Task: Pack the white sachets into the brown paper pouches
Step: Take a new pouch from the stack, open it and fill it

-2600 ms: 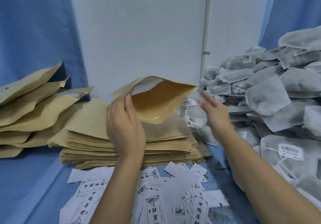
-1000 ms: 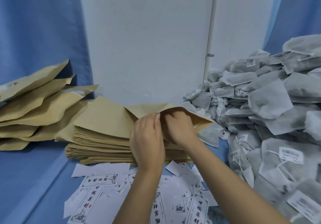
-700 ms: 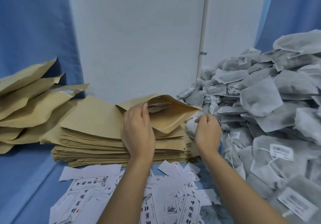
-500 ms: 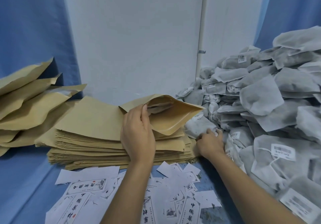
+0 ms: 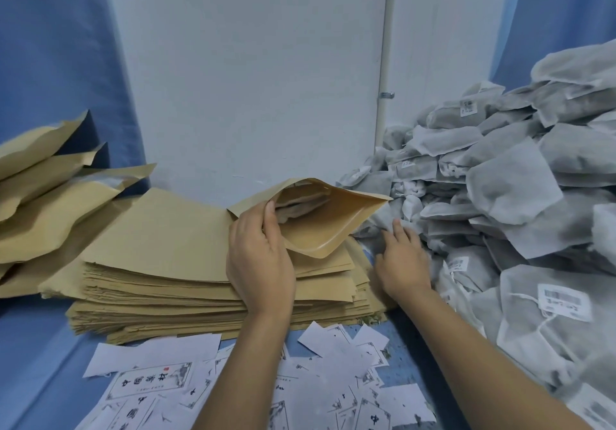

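Left forearm enters at bottom centre of the frame and rises to the left hand point(image 5: 260, 256) at centre, back of hand toward the camera. Its fingers curl over the near lip of a pouch point(image 5: 320, 229) and grip it. Right forearm enters from the lower right, angled up-left. Right hand point(image 5: 403, 259), right of centre, lies palm down, fingers straight and spread.

The pouch point(image 5: 320, 229) is showing matt brown paper, smoother inside. The sachets point(image 5: 513, 196) are looking like soft, fibrous white cloth. Matt blue cloth point(image 5: 40, 346) is lying underneath everything.
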Demonstrator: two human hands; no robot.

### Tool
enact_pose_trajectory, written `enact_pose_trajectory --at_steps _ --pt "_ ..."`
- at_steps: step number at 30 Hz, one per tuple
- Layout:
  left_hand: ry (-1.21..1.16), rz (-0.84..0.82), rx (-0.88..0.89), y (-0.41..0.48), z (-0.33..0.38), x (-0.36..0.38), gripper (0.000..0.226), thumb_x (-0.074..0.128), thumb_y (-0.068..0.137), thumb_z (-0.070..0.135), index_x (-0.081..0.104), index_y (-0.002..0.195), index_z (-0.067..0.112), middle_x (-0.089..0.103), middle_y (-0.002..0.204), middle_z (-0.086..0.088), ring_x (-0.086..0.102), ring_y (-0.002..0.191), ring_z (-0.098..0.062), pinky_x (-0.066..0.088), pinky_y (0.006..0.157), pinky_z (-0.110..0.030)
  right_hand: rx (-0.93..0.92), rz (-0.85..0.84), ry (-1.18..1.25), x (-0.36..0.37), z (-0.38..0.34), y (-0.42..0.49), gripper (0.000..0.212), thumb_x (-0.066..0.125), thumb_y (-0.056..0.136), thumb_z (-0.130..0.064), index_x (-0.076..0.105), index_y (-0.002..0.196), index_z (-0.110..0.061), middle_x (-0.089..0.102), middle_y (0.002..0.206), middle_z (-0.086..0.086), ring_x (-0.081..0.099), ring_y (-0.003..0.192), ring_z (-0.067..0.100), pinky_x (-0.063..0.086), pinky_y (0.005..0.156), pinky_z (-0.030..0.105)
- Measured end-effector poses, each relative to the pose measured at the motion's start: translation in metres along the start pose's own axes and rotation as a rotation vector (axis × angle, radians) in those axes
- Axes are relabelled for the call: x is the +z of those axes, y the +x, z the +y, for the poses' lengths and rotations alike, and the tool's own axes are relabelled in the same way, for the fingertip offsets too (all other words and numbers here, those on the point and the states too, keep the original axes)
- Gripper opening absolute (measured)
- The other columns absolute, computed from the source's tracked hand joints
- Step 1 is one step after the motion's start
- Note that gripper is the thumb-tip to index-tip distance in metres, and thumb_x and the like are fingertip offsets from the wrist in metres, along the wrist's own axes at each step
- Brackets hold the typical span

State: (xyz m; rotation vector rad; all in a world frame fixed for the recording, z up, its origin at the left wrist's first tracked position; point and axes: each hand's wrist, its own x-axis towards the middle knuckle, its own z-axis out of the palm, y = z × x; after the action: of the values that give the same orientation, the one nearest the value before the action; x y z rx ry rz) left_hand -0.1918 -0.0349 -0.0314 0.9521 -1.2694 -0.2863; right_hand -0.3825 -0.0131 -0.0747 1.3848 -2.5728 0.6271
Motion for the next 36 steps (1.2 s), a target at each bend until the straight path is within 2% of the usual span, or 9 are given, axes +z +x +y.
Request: enact_pose_trajectory --at_steps 3,6,8,14,19,22,29,32,36 --pt "-0.006 -0.005 -0.008 0.001 -0.003 0.005 0.026 0.044 0.1 0.027 0.067 0.1 0.014 0.054 0.087 0.016 0.043 0.084 0.003 0.028 0.063 -0.018 0.048 -0.103 0.061 0.002 -0.001 0.014 0.04 0.044 0.093 -0.025 0.052 0.131 -0.019 0.031 0.153 0.004 0.017 0.143 0.027 0.016 0.114 0.044" --pt "-0.009 -0.005 -0.006 0.002 -0.006 0.008 0.027 0.044 0.1 0.027 0.067 0.1 0.013 0.054 0.087 0.015 0.045 0.085 0.001 0.027 0.063 -0.016 0.164 0.107 0.339 -0.002 -0.001 0.024 0.021 0.046 0.09 -0.02 0.059 0.106 -0.017 0.062 0.116 0.013 0.05 0.111 0.033 0.043 0.093 0.043" --pt "-0.006 -0.006 -0.014 0.003 -0.007 0.009 0.028 0.043 0.1 0.028 0.067 0.101 0.014 0.055 0.088 0.014 0.045 0.086 0.0 0.027 0.063 -0.017 0.166 0.199 0.32 -0.001 0.002 0.031 0.028 0.044 0.093 -0.017 0.055 0.118 -0.015 0.06 0.119 0.013 0.052 0.109 0.032 0.046 0.089 0.042" --pt "-0.029 -0.022 -0.011 0.002 -0.007 0.01 0.028 0.043 0.1 0.029 0.066 0.098 0.015 0.054 0.084 0.013 0.04 0.08 0.005 0.03 0.059 -0.013 0.128 -0.02 0.139 0.016 0.016 0.044 0.045 0.039 0.098 -0.039 0.049 0.131 -0.01 0.048 0.137 0.013 0.039 0.128 0.029 0.037 0.097 0.039" --pt "-0.043 -0.005 -0.02 0.001 -0.007 0.009 0.027 0.043 0.1 0.028 0.066 0.098 0.015 0.052 0.082 0.015 0.043 0.08 0.001 0.031 0.06 -0.008 0.304 -0.116 0.099 0.019 0.014 0.046 0.076 0.049 0.09 -0.057 0.032 0.141 -0.004 0.036 0.145 0.02 0.029 0.133 0.037 0.03 0.105 0.041" --pt "-0.048 0.002 -0.034 0.003 -0.007 0.009 0.027 0.042 0.1 0.03 0.066 0.099 0.017 0.052 0.083 0.017 0.047 0.083 -0.002 0.028 0.059 -0.012 0.358 -0.048 0.126 0.012 0.011 0.048 0.084 0.064 0.078 -0.06 0.04 0.135 -0.003 0.04 0.142 0.019 0.031 0.133 0.036 0.028 0.106 0.042" --pt "-0.072 0.027 -0.035 0.005 -0.002 0.003 0.027 0.042 0.1 0.029 0.066 0.1 0.018 0.052 0.082 0.022 0.054 0.088 -0.009 0.03 0.065 -0.005 0.312 -0.01 0.632 0.009 0.007 0.035 0.073 0.077 0.072 -0.029 0.043 0.132 -0.005 0.051 0.129 0.018 0.049 0.118 0.035 0.045 0.087 0.037" --pt "-0.085 0.04 -0.015 0.008 0.004 -0.001 0.028 0.042 0.1 0.029 0.067 0.103 0.017 0.056 0.09 0.017 0.056 0.091 -0.012 0.031 0.066 -0.002 0.298 0.166 0.797 0.002 0.003 0.026 0.058 0.071 0.075 -0.027 0.047 0.124 -0.008 0.06 0.112 0.015 0.058 0.099 0.031 0.048 0.075 0.035" --pt "-0.111 0.073 0.0 0.014 0.013 -0.01 0.033 0.039 0.098 0.034 0.067 0.102 0.017 0.057 0.09 0.017 0.057 0.092 -0.013 0.034 0.065 -0.007 0.24 0.402 1.148 -0.023 -0.011 0.016 0.039 0.071 0.077 -0.028 0.053 0.108 -0.013 0.064 0.094 -0.002 0.062 0.087 0.014 0.045 0.06 0.018"
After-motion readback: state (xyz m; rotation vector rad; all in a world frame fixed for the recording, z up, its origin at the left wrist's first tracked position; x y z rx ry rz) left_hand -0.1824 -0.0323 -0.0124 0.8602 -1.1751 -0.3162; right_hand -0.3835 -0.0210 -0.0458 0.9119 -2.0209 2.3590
